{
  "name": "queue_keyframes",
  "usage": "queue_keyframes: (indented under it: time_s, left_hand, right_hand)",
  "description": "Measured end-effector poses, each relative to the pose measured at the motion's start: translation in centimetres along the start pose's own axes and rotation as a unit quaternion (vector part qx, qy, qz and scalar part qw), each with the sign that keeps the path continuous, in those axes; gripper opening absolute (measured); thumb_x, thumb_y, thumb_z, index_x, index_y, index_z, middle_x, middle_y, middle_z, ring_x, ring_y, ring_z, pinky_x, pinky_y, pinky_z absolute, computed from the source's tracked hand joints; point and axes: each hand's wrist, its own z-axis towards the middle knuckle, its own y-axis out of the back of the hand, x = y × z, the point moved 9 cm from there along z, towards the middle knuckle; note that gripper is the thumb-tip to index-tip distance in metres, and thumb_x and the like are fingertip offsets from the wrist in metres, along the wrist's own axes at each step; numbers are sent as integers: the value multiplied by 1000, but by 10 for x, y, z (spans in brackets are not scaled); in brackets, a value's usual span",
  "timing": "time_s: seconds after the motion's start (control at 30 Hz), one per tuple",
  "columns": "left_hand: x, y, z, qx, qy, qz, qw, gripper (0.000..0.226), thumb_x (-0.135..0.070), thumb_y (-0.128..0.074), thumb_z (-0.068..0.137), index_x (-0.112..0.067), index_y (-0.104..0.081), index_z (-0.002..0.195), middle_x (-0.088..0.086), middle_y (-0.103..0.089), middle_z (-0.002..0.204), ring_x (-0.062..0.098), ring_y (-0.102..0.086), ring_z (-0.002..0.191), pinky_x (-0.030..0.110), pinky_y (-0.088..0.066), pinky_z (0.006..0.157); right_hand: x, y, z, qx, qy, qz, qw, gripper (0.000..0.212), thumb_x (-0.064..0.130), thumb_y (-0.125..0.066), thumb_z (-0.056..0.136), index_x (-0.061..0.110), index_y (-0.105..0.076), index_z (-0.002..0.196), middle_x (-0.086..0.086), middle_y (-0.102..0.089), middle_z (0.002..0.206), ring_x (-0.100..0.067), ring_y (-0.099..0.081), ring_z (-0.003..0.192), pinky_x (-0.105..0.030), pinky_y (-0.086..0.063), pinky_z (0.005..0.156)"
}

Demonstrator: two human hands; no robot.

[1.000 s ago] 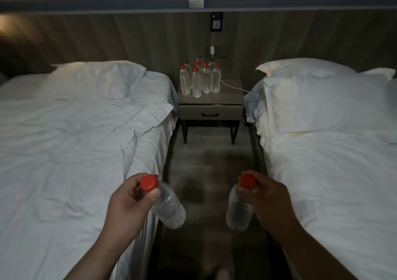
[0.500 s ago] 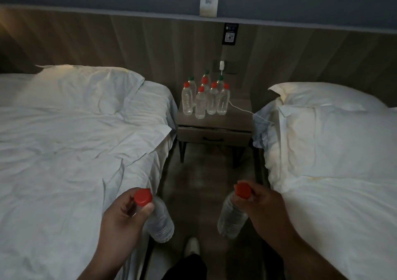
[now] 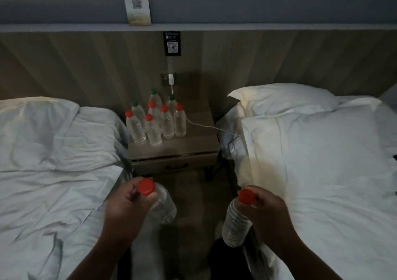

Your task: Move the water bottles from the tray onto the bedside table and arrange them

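My left hand [image 3: 126,206] grips a clear water bottle with a red cap [image 3: 163,206] by its neck, the body tilted away to the right. My right hand [image 3: 266,213] grips a second red-capped bottle [image 3: 235,224] by its neck, its body hanging down to the left. Both are held low in the aisle in front of the bedside table [image 3: 193,148]. Several bottles [image 3: 156,123] with red and green caps stand clustered on the table's left half. No tray is in view.
A white bed [image 3: 47,172] lies to the left and another with pillows [image 3: 322,161] to the right, with a narrow aisle between. A white charger cable [image 3: 206,127] runs from the wall socket across the table's right side. The table has a drawer in front.
The view has come closer to the bedside table, which now looks larger. Both hands still hold their bottles in the same way.
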Motion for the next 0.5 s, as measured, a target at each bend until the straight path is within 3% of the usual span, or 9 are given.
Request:
queue_keyframes:
  time_s: [0.1, 0.2, 0.27, 0.37, 0.5]
  left_hand:
    - [2, -29, 39, -11, 2, 93, 996, 21, -8, -78, 72, -25, -67, 76, -16, -67, 82, 2, -61, 71, 14, -44, 58]
    - [10, -50, 74, -31, 66, 130, 989, 24, -13, -82, 72, -29, -66, 81, -8, -67, 70, 7, -64, 71, 22, -46, 64]
    - [15, -63, 97, -39, 95, 117, 988, 28, -12, -83, 70, -29, -66, 85, -13, -66, 66, 0, -66, 70, 13, -46, 62]
    - [19, -77, 128, -54, 105, 105, 987, 25, -7, -83, 70, -18, -70, 88, -17, -64, 62, -23, -57, 67, 0, -40, 60]
    - [41, -87, 166, -57, 137, 108, 983, 27, -13, -84, 69, -21, -69, 91, -14, -64, 70, -15, -60, 65, 2, -39, 56]
  right_hand:
    - [-6, 7, 54, 31, -25, -51, 998, 28, 13, -79, 73, 29, -69, 92, 10, -71, 81, -1, -66, 77, -17, -48, 69]
    - [1, 10, 112, 87, -7, -125, 988, 24, 25, -78, 73, 40, -63, 85, 14, -69, 81, 3, -63, 76, -16, -47, 68]
    - [9, 8, 150, 117, 19, -177, 977, 24, 34, -77, 72, 44, -60, 84, 17, -68, 84, 3, -62, 78, -17, -48, 69]
    - [19, -6, 201, 157, 39, -210, 964, 24, 29, -78, 74, 38, -60, 85, 12, -66, 83, 0, -62, 76, -13, -46, 63]
    - [30, -37, 257, 172, 73, -260, 947, 23, 32, -79, 70, 29, -62, 84, 10, -64, 73, -2, -61, 68, -19, -49, 59]
